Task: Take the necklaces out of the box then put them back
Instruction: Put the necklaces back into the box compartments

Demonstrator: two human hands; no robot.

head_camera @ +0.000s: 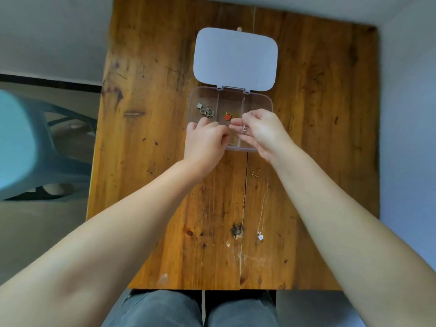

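Both hands meet over the clear box (259, 102): right hand (264, 133) grip pinching a thin silver necklace (244, 128), left hand (205, 140) grip pinching its other end.

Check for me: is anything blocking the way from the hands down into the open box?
Nothing visible does. The white lid is folded back, and both the left hand and right hand are over the clear box.
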